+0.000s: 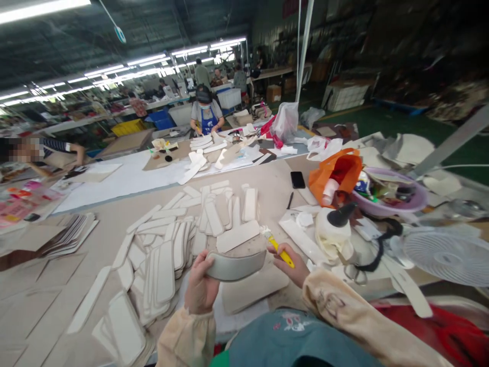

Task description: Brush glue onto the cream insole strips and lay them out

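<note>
My left hand (202,283) grips the left end of a curved grey strip (239,266), thumb on top, held above the table. In my right hand (289,262) is a paintbrush (280,248) with a yellow handle and pale bristles, pointing away from me. The brush lies just beyond the strip's right end, apart from it. Below the strip rests a wider pale panel (254,290) on the table. Many cream, round-ended pieces (164,265) lie overlapping in heaps to the left. One separate cream piece (237,236) sits just past the strip.
A white bottle with a black cone cap (336,229) stands at the right. Beyond it are an orange bag (344,165), a purple basin (412,204) and a fan (446,255). A black phone (297,180) lies farther back. A co-worker (206,112) sits across the table.
</note>
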`<state>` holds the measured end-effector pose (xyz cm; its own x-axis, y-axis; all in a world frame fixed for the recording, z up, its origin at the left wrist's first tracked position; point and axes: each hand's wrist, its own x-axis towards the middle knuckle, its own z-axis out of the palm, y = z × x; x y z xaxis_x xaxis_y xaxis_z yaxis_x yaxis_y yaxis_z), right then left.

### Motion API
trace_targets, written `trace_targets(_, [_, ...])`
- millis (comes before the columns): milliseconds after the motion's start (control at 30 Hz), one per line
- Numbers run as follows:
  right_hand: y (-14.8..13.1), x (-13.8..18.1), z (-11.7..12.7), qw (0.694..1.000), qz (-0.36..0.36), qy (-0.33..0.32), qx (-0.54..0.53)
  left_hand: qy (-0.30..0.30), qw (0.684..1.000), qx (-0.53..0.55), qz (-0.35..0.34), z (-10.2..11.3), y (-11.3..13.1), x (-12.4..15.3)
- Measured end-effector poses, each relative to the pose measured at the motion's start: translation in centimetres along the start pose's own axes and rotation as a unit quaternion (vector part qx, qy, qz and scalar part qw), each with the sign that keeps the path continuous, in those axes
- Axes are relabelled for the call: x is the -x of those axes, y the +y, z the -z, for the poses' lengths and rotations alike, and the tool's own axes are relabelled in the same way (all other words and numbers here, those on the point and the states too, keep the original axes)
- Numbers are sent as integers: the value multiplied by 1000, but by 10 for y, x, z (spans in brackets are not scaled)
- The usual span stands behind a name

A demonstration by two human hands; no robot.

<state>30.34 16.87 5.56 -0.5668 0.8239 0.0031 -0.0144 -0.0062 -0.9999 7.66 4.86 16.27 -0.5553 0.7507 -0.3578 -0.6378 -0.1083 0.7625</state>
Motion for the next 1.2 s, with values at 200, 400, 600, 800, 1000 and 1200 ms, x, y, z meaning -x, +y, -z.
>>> trace_targets(200, [-26, -1, 1, 992, -10, 63, -111, 27, 993, 112, 1, -11, 16, 12])
trace_targets(400, [-56, 4, -1, 981, -32, 123, -144, 121, 977, 178, 10, -17, 7, 22])
trace_targets(600, [-78, 17, 5, 968, -94, 119, -199, 144, 972, 185, -21, -26, 0, 33])
trace_targets(800, [-93, 25, 12, 972, -79, 136, -173, 141, 972, 184, -38, -30, -12, 38])
trace_targets(1000, [-99, 31, 16, 971, -69, 144, -179, 136, 973, 183, -43, -36, -16, 38])
trace_targets(1200, [-94, 37, 19, 973, -60, 147, -170, 101, 975, 198, -18, -42, -19, 46])
